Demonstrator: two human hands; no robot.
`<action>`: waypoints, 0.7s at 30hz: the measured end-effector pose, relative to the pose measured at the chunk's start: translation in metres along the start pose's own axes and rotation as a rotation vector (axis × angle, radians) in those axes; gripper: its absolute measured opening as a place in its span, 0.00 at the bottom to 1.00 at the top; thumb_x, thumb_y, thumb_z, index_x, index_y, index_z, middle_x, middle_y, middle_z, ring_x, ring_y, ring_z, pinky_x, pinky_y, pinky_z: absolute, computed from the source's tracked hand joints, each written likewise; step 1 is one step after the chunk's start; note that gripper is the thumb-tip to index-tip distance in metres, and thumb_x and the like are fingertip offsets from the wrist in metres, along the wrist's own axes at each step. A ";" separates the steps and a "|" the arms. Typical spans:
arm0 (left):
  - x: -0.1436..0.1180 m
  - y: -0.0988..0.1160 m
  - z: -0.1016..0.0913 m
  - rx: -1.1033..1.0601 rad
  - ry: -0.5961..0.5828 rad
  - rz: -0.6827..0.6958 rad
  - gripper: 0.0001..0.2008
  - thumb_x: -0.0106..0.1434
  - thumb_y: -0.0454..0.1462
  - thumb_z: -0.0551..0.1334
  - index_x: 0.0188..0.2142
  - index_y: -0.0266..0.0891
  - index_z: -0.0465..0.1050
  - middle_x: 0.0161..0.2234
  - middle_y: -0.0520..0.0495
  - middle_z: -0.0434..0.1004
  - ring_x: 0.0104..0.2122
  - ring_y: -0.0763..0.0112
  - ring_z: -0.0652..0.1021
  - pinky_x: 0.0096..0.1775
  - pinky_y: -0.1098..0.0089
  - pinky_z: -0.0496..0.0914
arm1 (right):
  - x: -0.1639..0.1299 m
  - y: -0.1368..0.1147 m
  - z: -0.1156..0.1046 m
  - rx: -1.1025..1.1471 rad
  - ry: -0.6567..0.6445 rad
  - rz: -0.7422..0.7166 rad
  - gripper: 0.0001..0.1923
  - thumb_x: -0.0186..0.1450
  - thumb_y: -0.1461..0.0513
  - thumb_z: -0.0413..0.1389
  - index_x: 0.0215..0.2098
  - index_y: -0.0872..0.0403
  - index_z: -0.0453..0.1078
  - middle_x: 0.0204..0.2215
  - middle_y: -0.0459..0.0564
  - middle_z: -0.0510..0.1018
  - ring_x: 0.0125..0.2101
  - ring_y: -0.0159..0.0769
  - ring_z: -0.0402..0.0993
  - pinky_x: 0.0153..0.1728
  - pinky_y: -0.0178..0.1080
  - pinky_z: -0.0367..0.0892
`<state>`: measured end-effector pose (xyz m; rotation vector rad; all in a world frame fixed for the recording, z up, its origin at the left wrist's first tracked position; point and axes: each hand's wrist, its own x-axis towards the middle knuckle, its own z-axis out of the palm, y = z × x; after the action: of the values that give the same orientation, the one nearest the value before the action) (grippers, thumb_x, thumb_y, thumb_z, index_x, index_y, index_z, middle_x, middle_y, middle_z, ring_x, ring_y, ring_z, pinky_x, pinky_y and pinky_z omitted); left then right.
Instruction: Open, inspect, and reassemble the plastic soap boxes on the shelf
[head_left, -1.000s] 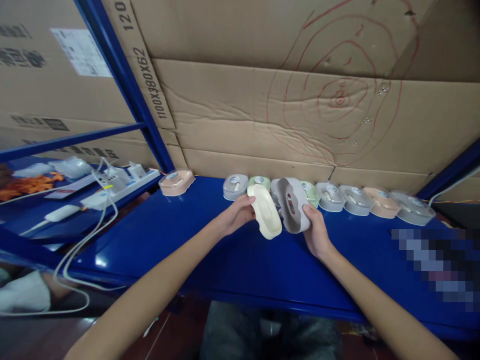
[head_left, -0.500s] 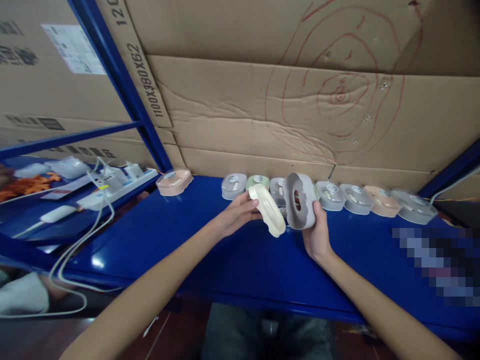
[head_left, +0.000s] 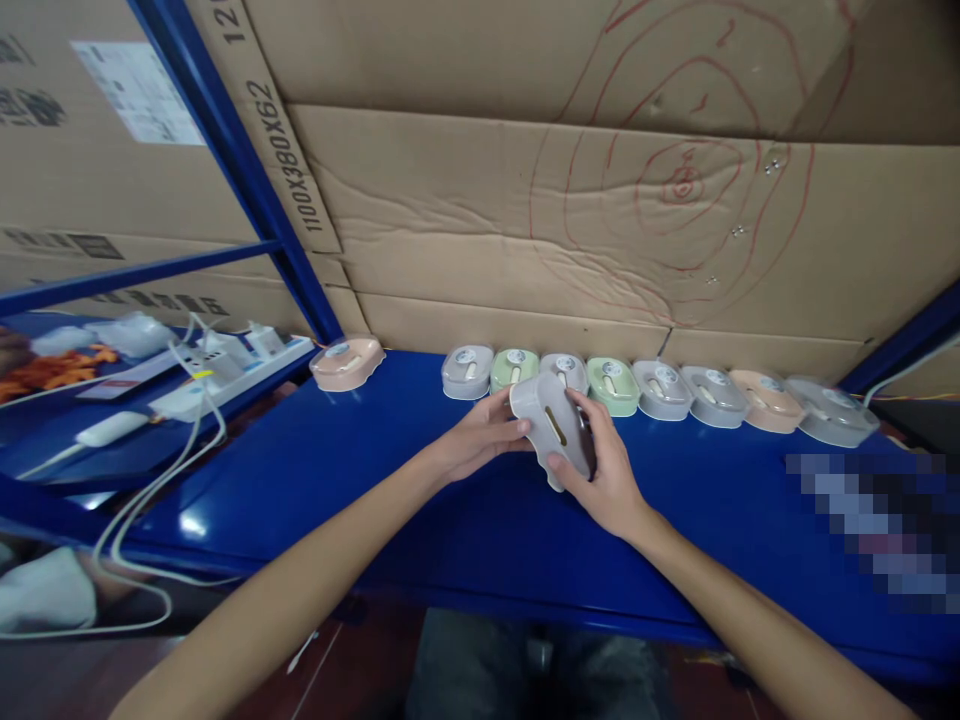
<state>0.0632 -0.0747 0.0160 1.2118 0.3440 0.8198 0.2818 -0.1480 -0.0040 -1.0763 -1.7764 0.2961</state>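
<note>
My left hand (head_left: 480, 440) is closed on the left edge of a cream plastic piece (head_left: 514, 402) with a wavy rim, of which only a thin edge shows. Over it sits a grey plastic shell (head_left: 544, 415) with an oblong slot, fitted against the cream piece and tilted. My right hand (head_left: 604, 465) grips the shell from the right, thumb in front and fingers over the top. Whether the two parts are fully joined I cannot tell. Just behind my hands stands a green plastic box (head_left: 611, 390) with a clear top and round label.
A row of similar boxes, among them a grey box (head_left: 660, 392) and a peach box (head_left: 766, 402), lines the cardboard wall (head_left: 450, 210). Another peach box (head_left: 349, 365) stands apart at left. A power strip (head_left: 225, 375) with cables (head_left: 161, 470) lies on the left shelf.
The grey shell has moved left and turned over onto the cream piece, so its slotted outer face now shows. My right hand came left with it, uncovering a green box behind.
</note>
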 end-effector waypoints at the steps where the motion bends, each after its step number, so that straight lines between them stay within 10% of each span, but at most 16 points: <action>1: 0.000 0.000 0.000 0.002 -0.001 0.000 0.31 0.61 0.43 0.80 0.60 0.41 0.77 0.53 0.36 0.84 0.52 0.50 0.84 0.52 0.55 0.79 | 0.000 0.000 0.000 -0.003 0.002 0.001 0.39 0.71 0.47 0.63 0.75 0.46 0.58 0.70 0.62 0.70 0.68 0.61 0.69 0.65 0.64 0.68; 21: 0.001 -0.004 -0.008 0.011 0.125 0.066 0.26 0.61 0.48 0.77 0.54 0.40 0.80 0.48 0.37 0.87 0.46 0.49 0.86 0.47 0.57 0.79 | 0.008 0.006 -0.011 0.135 -0.092 0.047 0.29 0.78 0.42 0.52 0.71 0.44 0.66 0.66 0.57 0.76 0.62 0.55 0.75 0.62 0.60 0.71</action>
<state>0.0602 -0.0683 0.0100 1.1898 0.4125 0.9547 0.2933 -0.1408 0.0023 -1.0226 -1.7866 0.4945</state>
